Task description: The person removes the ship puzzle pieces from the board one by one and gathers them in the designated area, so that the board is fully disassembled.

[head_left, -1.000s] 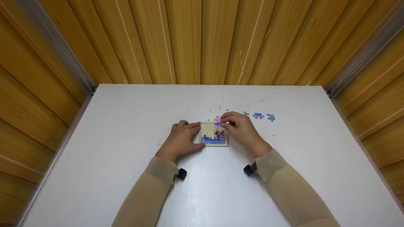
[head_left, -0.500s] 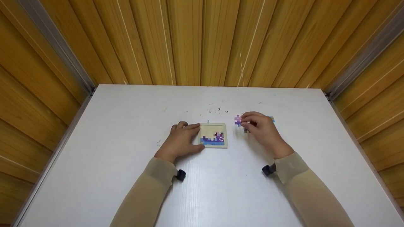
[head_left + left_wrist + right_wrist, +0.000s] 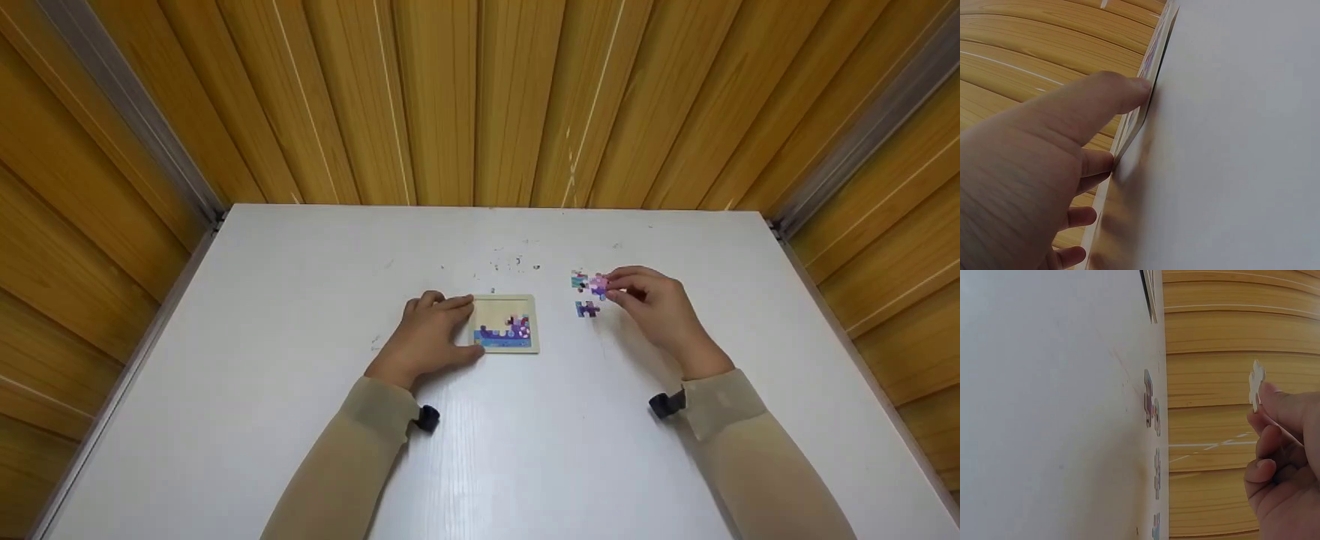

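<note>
A pink-and-purple puzzle piece point(image 3: 598, 286) is being pinched between the thumb and fingertips of the right hand point(image 3: 661, 311), whose other fingers are being curled toward the palm. The piece is being held clear of the white desk point(image 3: 480, 465), its pale back being shown to the right wrist camera. In the head view, two loose pieces are being seen just beside it on the desk: a teal-and-pink one point(image 3: 579, 280) and, nearer the person, a purple-and-blue one point(image 3: 587, 309). More loose pieces point(image 3: 1157, 473) are being captured from the right wrist.

To the left, a square wooden frame point(image 3: 491, 310) is being touched at its left side by the left hand point(image 3: 429, 334), fingers spread, the thumb being rested at the near corner and the forefinger at the far one. Inside, the near edge is being lined by blue, with purple above and fitted pieces point(image 3: 519, 331) being stacked up the right side.

Tan sleeves point(image 3: 341, 450) are being worn, with black devices point(image 3: 428, 418) at both wrists. Dark specks point(image 3: 517, 261) are being seen beyond the frame, and the desk is being enclosed by wood-look panels point(image 3: 439, 97).
</note>
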A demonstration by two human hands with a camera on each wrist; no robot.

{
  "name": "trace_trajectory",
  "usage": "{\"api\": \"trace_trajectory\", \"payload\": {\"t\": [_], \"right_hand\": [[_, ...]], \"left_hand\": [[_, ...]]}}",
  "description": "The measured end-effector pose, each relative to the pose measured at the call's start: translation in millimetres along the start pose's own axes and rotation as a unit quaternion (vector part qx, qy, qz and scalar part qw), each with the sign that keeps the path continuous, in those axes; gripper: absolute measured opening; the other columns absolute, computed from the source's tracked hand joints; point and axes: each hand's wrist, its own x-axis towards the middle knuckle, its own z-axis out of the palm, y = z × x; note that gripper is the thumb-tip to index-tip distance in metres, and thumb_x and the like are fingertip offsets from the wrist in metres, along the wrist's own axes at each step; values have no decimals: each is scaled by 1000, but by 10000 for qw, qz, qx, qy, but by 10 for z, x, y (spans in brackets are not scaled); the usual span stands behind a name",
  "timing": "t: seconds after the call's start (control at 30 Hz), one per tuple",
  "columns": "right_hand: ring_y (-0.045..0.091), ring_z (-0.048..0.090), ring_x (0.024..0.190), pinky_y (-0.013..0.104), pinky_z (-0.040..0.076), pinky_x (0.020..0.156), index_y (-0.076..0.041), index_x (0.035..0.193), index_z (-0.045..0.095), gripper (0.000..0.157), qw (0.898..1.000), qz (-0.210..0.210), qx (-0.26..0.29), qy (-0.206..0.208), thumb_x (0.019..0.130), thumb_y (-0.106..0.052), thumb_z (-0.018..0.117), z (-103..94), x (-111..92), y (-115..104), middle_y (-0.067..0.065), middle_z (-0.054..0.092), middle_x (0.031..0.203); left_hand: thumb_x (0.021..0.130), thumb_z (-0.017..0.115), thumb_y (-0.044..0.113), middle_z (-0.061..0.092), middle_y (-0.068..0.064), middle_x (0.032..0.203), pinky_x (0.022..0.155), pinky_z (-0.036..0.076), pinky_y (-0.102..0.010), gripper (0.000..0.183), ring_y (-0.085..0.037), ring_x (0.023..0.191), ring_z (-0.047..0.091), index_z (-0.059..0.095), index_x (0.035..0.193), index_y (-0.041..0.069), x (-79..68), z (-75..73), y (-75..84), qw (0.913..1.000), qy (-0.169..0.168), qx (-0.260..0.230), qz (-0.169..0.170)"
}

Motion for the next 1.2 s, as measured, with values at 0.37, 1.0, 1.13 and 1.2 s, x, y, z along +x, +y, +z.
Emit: {"api": "trace_trajectory", "payload": {"t": [0.37, 1.0, 1.13, 1.2], "right_hand": [[33, 65, 141, -1, 46, 93, -13, 127, 85, 21, 9968, 739, -78, -279, 111, -22, 76, -82, -51, 132, 6, 72, 151], [34, 67, 131, 10, 53, 81, -7, 126, 85, 22, 9966, 714, -173, -384, 110, -19, 76, -125, -29, 355, 15, 73, 151], [38, 64, 144, 28, 59, 103, -8, 126, 85, 22, 9958, 763, -167, -482, 111, -19, 75, -119, -44, 398, 15, 73, 152], [40, 59, 152, 43, 56, 119, -9, 127, 85, 22, 9946, 861, -139, -563, 111, -21, 75, -118, -50, 415, 13, 72, 152]], "left_hand": [[91, 85, 60, 52, 10, 177, 133, 36, -55, 89, -30, 159, 44, 57, 168, 24, -12, 10, 20, 9997, -35, -111, -200], [94, 83, 60, 52, 8, 177, 133, 34, -56, 88, -31, 159, 44, 57, 168, 22, -1, 4, 2, 10000, -8, -40, -44], [94, 83, 60, 52, 8, 178, 133, 35, -56, 88, -31, 158, 44, 56, 169, 23, -8, 0, 2, 10000, -48, -26, -69], [94, 83, 61, 51, 8, 178, 133, 35, -56, 88, -31, 158, 44, 56, 169, 23, -9, -3, 5, 9999, -65, -33, -92]]}}
